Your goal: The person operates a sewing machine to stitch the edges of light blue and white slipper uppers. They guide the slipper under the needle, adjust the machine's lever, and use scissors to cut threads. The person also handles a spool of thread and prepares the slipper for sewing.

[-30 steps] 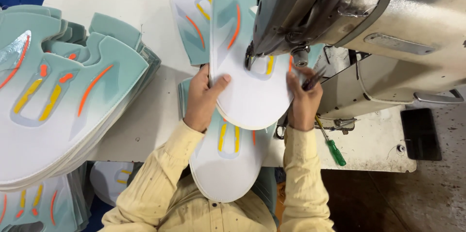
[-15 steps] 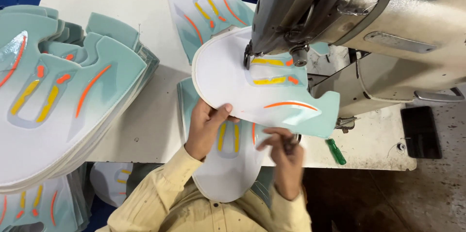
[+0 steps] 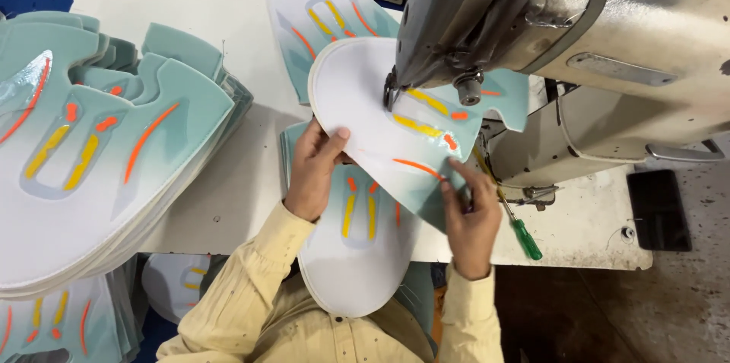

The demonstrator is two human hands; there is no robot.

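A flat shoe-upper panel (image 3: pixel 365 116), white fading to pale teal with yellow and orange stripes, smooth and foam-backed, was held under the needle end of the sewing machine (image 3: pixel 563 51), a worn cream-painted metal body with scuffed paint. The panel's rounded white edge was pinched by the left hand (image 3: pixel 313 173), thumb on top, just left of the machine. The panel's teal corner was pressed flat by the right hand (image 3: pixel 470 215), fingers spread, below the machine's arm; the hands were kept apart, each clamped on the same panel. A second like panel (image 3: pixel 357 256) was laid under it, its rounded end hanging past the near edge of the white table (image 3: pixel 228 180). A third panel (image 3: pixel 319 21) was seen behind the needle, left of the machine. A tall, fanned stack of matching panels (image 3: pixel 99 150) was piled far left of the machine, overhanging the table edge. A green-handled screwdriver (image 3: pixel 521 230) was lying below the machine base, just beside the right hand. Bare tabletop was left between stack and hands.
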